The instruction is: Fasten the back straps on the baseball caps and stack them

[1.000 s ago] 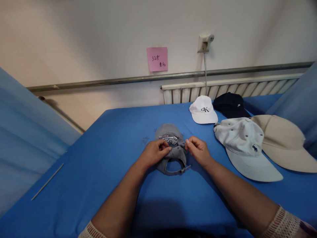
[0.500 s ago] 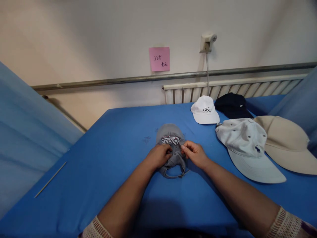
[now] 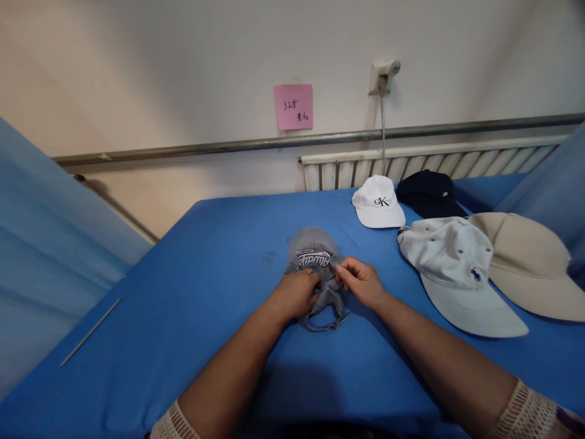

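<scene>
Right hand: thumb and finger pinched on the right edge of the gray cap. Left hand: fingers curled on its crown, tips hidden, can't tell if they grip. Changed vs a second ago: crown bunched, rear opening flatter, so both hands now work the same cloth. Cap sits mid-worktop, brim away. White cap, dark cap, pale cap, beige cap off right; thin stick far left.
</scene>
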Motion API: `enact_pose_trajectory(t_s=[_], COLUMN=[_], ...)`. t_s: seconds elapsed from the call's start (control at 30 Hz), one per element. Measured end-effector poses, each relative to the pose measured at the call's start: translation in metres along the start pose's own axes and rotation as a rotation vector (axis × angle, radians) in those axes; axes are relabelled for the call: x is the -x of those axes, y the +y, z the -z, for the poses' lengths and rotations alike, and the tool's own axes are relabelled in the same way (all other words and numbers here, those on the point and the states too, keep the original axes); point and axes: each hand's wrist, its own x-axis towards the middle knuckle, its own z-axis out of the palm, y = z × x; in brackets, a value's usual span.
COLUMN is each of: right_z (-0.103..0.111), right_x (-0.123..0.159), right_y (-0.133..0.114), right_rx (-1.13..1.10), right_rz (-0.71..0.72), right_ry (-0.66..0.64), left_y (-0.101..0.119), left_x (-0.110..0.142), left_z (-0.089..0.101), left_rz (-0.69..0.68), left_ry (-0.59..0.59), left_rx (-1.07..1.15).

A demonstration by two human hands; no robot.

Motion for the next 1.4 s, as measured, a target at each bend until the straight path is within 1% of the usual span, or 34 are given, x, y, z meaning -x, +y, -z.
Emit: enact_pose_trajectory(t_s=[0.07, 0.13, 0.27, 0.37, 0.47, 0.57, 0.63, 0.7, 0.77, 0.87, 0.97, 1.03, 1.1, 1.17, 1.23, 1.3, 1.4], right_z=[0.001, 0.003, 0.005, 0.006, 0.006, 0.004, 0.002, 0.002, 0.003, 0.008, 0.009, 0.007, 0.004, 0.003, 0.003, 0.005, 0.009], right_x=[0.000, -0.002, -0.006, -0.009, -0.009, -0.008, -0.007, -0.007, -0.005, 0.000, 0.006, 0.008, 0.009, 0.008, 0.007, 0.007, 0.006], right_y=[-0.001, 0.000, 0.004, 0.005, 0.004, 0.004, 0.006, 0.005, 0.001, -0.014, -0.027, -0.029, -0.028, -0.026, -0.024, -0.024, -0.025], right_rx=[0.006, -0.004, -0.066, -0.081, -0.035, 0.037, 0.082, 0.123, 0.132, 0.118, 0.135, 0.142, 0.137, 0.129, 0.130, 0.133, 0.118], right_rz=[0.004, 0.007, -0.019, -0.045, -0.039, 0.051, 0.126, 0.171, 0.198, 0.267, 0.358, 0.362, 0.321, 0.277, 0.260, 0.269, 0.277], right_ry=[0.016, 0.049, 0.185, 0.282, 0.258, 0.172, 0.120, 0.092, 0.109, 0.115, 0.009, -0.014, 0.033, 0.100, 0.158, 0.237, 0.390], left_y=[0.002, 0.004, 0.005, 0.005, 0.004, 0.004, 0.005, 0.007, 0.009, 0.016, 0.023, 0.023, 0.020, 0.013, 0.007, 0.003, 0.004], left_x=[0.000, 0.000, 0.002, 0.005, 0.009, 0.011, 0.012, 0.012, 0.010, 0.009, 0.008, 0.007, 0.007, 0.007, 0.008, 0.010, 0.012], left_z=[0.004, 0.010, 0.024, 0.031, 0.034, 0.037, 0.038, 0.038, 0.036, 0.028, 0.018, 0.014, 0.014, 0.017, 0.023, 0.030, 0.036], left_rz=[0.013, 0.028, 0.070, 0.100, 0.104, 0.056, 0.016, -0.021, -0.046, -0.093, -0.192, -0.229, -0.208, -0.145, -0.079, -0.046, -0.066], left_ry=[0.035, 0.110, 0.331, 0.484, 0.600, 0.670, 0.678, 0.654, 0.617, 0.583, 0.532, 0.523, 0.567, 0.622, 0.640, 0.598, 0.465], left_rx=[0.003, 0.038, 0.189, 0.219, 0.200, 0.235, 0.276, 0.305, 0.319, 0.329, 0.361, 0.395, 0.428, 0.451, 0.456, 0.448, 0.435])
